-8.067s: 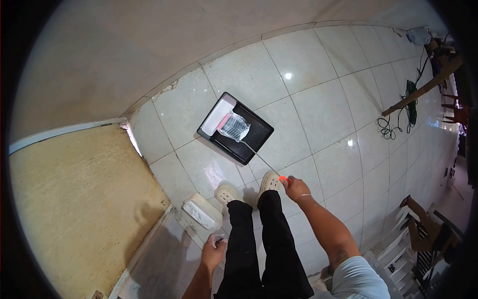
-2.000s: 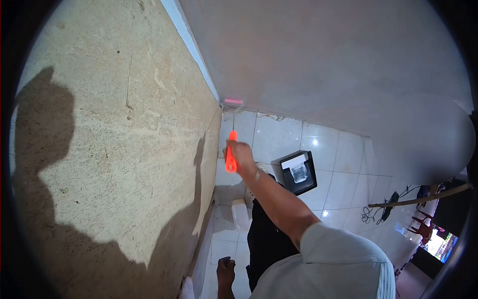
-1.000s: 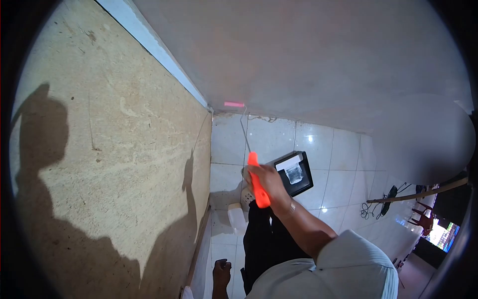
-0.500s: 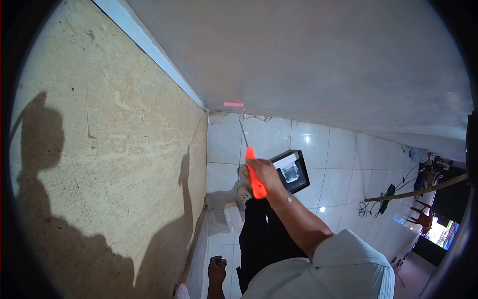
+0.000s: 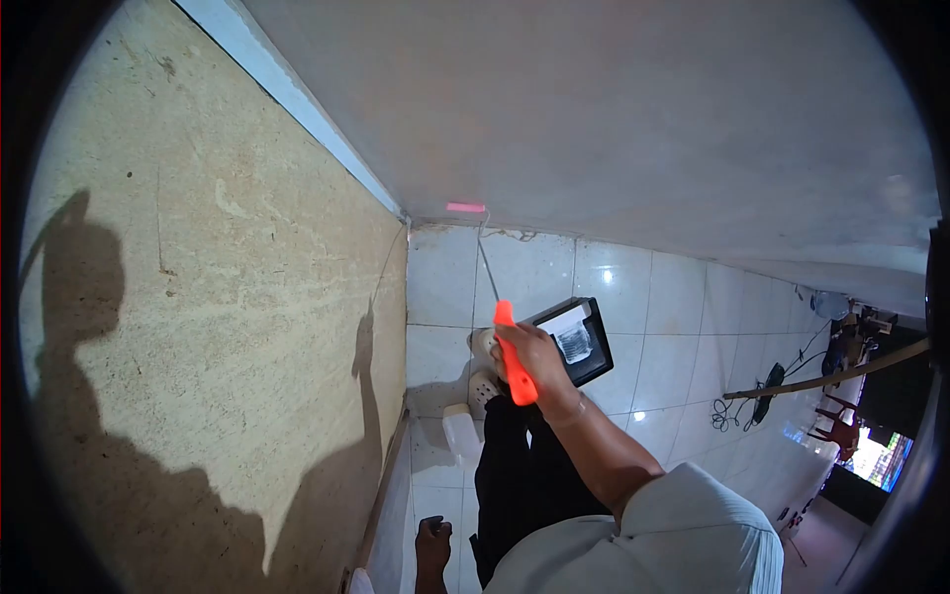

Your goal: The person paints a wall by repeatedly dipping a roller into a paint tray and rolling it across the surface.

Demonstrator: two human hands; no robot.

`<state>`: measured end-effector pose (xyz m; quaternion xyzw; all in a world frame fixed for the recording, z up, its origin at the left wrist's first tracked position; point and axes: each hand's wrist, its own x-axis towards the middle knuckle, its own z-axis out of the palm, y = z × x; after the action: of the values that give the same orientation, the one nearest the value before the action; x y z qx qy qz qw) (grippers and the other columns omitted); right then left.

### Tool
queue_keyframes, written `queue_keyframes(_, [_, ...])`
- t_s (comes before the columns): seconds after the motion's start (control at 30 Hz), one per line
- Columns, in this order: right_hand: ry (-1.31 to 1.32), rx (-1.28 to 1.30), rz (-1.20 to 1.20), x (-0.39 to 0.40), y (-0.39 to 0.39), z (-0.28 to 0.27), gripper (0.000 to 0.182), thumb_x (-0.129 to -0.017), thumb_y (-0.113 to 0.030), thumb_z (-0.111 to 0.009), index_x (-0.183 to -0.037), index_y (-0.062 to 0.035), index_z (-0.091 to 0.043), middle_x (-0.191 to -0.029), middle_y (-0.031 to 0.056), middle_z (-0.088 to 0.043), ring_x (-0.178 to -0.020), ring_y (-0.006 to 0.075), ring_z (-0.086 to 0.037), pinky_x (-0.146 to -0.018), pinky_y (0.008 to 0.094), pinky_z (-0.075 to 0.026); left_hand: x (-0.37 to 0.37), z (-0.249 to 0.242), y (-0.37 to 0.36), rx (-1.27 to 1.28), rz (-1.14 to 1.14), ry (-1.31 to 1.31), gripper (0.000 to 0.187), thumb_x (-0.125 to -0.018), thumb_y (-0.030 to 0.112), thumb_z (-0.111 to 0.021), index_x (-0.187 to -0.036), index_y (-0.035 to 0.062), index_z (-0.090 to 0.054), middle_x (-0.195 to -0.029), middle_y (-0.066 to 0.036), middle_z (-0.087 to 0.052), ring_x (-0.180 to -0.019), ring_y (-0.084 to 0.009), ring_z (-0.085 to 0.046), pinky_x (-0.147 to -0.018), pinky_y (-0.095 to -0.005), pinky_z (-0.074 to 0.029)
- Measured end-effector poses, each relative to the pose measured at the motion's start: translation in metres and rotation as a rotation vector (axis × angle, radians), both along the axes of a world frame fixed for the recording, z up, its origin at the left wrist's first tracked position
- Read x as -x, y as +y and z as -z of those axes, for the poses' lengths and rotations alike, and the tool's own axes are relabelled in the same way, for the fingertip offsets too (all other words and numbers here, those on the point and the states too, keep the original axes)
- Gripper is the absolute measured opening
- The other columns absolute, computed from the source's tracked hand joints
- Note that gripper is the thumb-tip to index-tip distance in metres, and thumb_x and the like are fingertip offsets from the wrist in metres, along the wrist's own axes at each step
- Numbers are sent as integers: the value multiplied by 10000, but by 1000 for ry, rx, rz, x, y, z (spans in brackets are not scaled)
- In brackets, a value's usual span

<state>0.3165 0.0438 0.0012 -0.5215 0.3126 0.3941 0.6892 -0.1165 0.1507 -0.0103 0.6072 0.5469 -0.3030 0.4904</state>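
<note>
While the right hand (image 5: 535,360) grips the orange roller handle (image 5: 522,384), left hand (image 5: 432,544) half open, loosely curled

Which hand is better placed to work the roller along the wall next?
Right, probably: the right hand grips the orange handle, with the pink roller at the wall; the left hand hangs low, well away.

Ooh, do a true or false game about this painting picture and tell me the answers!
1. The right hand grips the orange handle. True.
2. The roller cover is green. False: the roller cover is pink.
3. The paint tray sits on the tiled floor. True.
4. Both hands hold the roller. False: the left hand is away from it.
5. A shadow falls on the yellowish wall. True.
</note>
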Motion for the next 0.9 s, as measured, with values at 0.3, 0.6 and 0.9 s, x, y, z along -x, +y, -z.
queue_keyframes(0.3, [3, -88, 121, -60, 59, 168, 176, -849, -143, -612, -845, 26, -564, -662, 113, -585, -528, 217, -560, -495, 335, -454, -4, 11, 16, -119, 17, -97, 375, -830, 226, -633, -1112, -17, -589, -1001, -173, -660, -917, -270, -643, -842, -360, -497])
queue_keyframes(0.6, [-23, -25, -83, 26, -44, -174, 196, -916, -215, -555, -882, -26, -521, -673, 62, -528, -477, 147, -491, -434, 274, -389, -13, -3, -1, -47, 34, -136, 373, -843, 219, -636, -1120, -23, -574, -972, -171, -664, -895, -267, -655, -819, -361, -506])
queue_keyframes(0.9, [-36, -151, 168, -39, 71, 41, 196, -885, -174, -584, -860, 14, -536, -691, 101, -563, -543, 204, -556, -498, 317, -460, -36, -18, 15, -157, 54, -228, 326, -853, 149, -614, -1111, -39, -552, -951, -147, -653, -839, -202, -650, -792, -326, -508])
